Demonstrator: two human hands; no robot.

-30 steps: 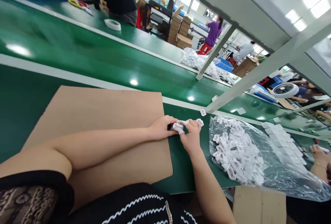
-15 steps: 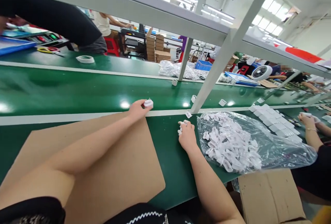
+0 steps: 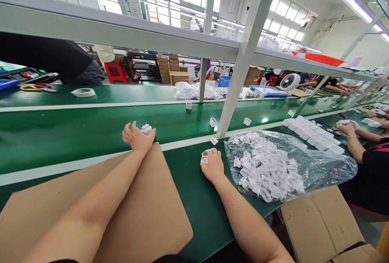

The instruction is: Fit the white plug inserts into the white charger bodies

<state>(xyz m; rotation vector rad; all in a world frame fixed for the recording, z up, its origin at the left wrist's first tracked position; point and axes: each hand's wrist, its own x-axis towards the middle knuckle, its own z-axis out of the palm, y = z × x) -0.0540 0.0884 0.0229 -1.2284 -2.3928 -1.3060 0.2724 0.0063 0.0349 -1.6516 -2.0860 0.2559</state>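
Note:
Over the green conveyor belt, my left hand has its fingers spread apart. A white plastic housing with small prongs on top, like a plug adapter, sits between the thumb and fingers. It seems to rest on the belt, though the palm hides its lower part. My right hand is curled around several small white plastic pieces at the green bench. Just beyond it lies one loose white piece. To its right, a clear plastic bag bears a heap of white plastic parts.
Brown cardboard lies under my left forearm. A grey post rises by the belt edge, with white housings nearby. Rows of white housings stand beside a co-worker's hands. An open carton is below the bench.
The view has tilted up and turned right. My left hand has carried the white housing a little farther onto the belt, and its fingers have opened. The right hand still holds its small pieces.

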